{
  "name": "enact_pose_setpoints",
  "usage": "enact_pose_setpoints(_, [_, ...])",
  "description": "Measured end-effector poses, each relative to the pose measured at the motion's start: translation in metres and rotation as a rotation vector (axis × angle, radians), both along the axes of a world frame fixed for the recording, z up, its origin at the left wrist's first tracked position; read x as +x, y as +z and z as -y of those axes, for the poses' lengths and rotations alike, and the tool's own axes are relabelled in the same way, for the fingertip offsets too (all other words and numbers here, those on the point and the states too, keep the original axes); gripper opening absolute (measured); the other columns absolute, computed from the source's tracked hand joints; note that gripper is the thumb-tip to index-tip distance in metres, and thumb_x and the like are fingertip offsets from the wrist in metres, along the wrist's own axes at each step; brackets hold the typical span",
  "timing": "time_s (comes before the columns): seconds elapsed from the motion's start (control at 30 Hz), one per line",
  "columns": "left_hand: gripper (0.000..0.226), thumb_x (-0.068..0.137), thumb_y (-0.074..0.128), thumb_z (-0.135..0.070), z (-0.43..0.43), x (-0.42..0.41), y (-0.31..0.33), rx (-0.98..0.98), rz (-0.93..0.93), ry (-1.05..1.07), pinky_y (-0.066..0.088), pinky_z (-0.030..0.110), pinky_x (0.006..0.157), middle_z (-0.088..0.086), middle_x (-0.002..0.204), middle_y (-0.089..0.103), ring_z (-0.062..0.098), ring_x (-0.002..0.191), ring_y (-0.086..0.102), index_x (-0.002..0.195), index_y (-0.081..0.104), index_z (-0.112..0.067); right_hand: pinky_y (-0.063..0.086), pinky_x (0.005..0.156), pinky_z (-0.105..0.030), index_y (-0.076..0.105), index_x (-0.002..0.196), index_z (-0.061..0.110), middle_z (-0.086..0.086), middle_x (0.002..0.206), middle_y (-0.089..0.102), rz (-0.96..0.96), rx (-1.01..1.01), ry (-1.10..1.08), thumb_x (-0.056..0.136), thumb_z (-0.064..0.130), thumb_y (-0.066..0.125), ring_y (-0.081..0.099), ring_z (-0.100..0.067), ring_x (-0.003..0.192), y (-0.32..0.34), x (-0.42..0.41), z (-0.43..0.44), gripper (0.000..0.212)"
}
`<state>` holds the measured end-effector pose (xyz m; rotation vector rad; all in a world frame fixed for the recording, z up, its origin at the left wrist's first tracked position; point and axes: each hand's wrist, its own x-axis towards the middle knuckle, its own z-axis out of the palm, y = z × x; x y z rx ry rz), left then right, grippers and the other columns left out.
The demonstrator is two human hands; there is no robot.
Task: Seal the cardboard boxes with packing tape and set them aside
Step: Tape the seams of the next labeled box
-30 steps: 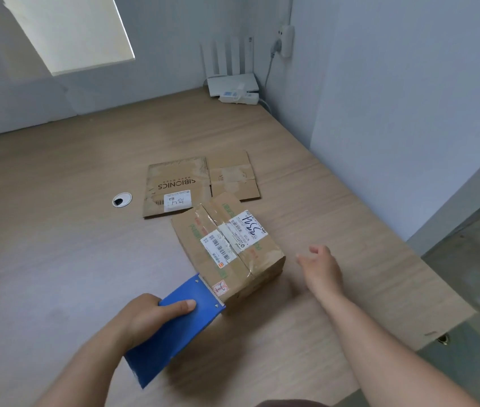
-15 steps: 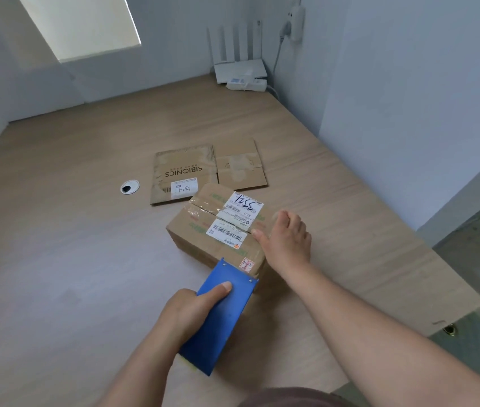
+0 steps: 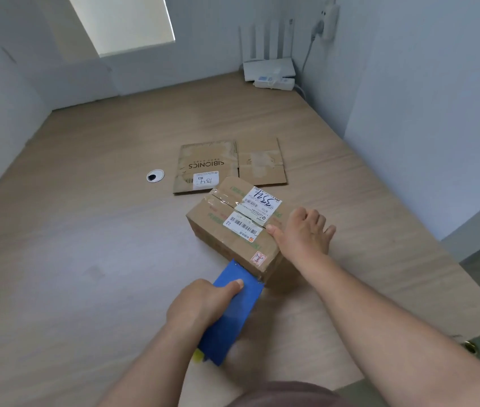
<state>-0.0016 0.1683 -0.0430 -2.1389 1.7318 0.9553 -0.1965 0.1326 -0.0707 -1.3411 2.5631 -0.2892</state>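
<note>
We grip the blue tape dispenser [image 3: 234, 311] in our left hand [image 3: 200, 304] – its front at the box [image 3: 232, 227] edge | our right hand [image 3: 303, 233] lies open on the box's side

Tape roll itself hidden under the blue tape dispenser [image 3: 232, 312] and the left hand [image 3: 200, 304]. Fingertips of the right hand [image 3: 306, 233] hidden past the far side of the cardboard box [image 3: 232, 230]. Small print on the box labels [image 3: 257, 210] too fine to read. Both forearms cut off by the lower edge.
</note>
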Motion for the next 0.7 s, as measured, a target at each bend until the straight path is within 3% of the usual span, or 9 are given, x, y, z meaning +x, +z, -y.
enact_pose_setpoints(0.13, [0.043, 0.089, 0.042, -0.06, 0.008, -0.001, 0.005, -0.222, 0.328, -0.215, 0.041, 0.027, 0.07, 0.0, 0.097, 0.064, 0.02, 0.086, 0.058, 0.098, 0.058, -0.021, 0.028, 0.105, -0.053, 0.036, 0.131, 0.008, -0.016, 0.137, 0.039, 0.052, 0.037, -0.05, 0.079, 0.07, 0.053, 0.033, -0.032, 0.128, 0.007, -0.003, -0.006, 0.082])
enact_pose_setpoints(0.3, [0.043, 0.091, 0.039, -0.051, 0.033, 0.022, 0.008, -0.367, 0.327, -0.016, 0.041, 0.027, 0.066, 0.003, 0.081, 0.058, 0.025, 0.075, 0.056, 0.098, 0.055, -0.012, 0.029, 0.101, -0.05, 0.038, 0.129, 0.009, -0.016, 0.136, 0.043, 0.061, 0.051, -0.022, 0.08, 0.072, 0.047, 0.037, -0.032, 0.127, 0.01, -0.009, -0.012, 0.08])
enact_pose_setpoints(0.4, [0.04, 0.092, 0.039, -0.039, 0.041, 0.04, -0.008, -0.423, 0.369, 0.004, 0.04, 0.03, 0.068, 0.008, 0.09, 0.064, 0.027, 0.082, 0.061, 0.111, 0.048, -0.005, 0.031, 0.099, -0.046, 0.04, 0.126, 0.009, -0.015, 0.133, 0.048, 0.037, 0.041, 0.035, 0.085, 0.066, 0.047, 0.042, -0.031, 0.125, 0.01, -0.006, -0.014, 0.07])
enact_pose_setpoints(0.5, [0.041, 0.096, 0.039, -0.041, 0.039, 0.056, -0.03, -0.447, 0.48, -0.112, 0.04, 0.031, 0.067, 0.005, 0.1, 0.067, 0.025, 0.089, 0.065, 0.115, 0.046, -0.005, 0.033, 0.096, -0.042, 0.043, 0.12, 0.01, -0.013, 0.127, 0.054, 0.017, 0.028, 0.071, 0.084, 0.069, 0.047, 0.047, -0.03, 0.121, 0.008, -0.003, -0.015, 0.069])
enact_pose_setpoints(0.63, [0.042, 0.097, 0.04, -0.045, 0.033, 0.063, -0.046, -0.412, 0.338, 0.02, 0.041, 0.032, 0.069, 0.01, 0.104, 0.067, 0.029, 0.093, 0.064, 0.111, 0.049, -0.006, 0.033, 0.095, -0.042, 0.043, 0.12, 0.012, -0.011, 0.125, 0.056, 0.038, 0.046, 0.102, 0.082, 0.072, 0.046, 0.05, -0.028, 0.119, 0.008, -0.004, -0.014, 0.071])
enact_pose_setpoints(0.7, [0.056, 0.095, 0.049, -0.042, 0.031, 0.056, -0.047, -0.531, 0.269, 0.068, 0.043, 0.037, 0.089, 0.019, 0.126, 0.057, 0.033, 0.114, 0.056, 0.13, 0.042, 0.002, 0.034, 0.094, -0.042, 0.043, 0.121, 0.013, -0.011, 0.125, 0.055, 0.028, 0.057, 0.131, 0.084, 0.072, 0.043, 0.049, -0.029, 0.119, 0.007, -0.005, -0.015, 0.069])
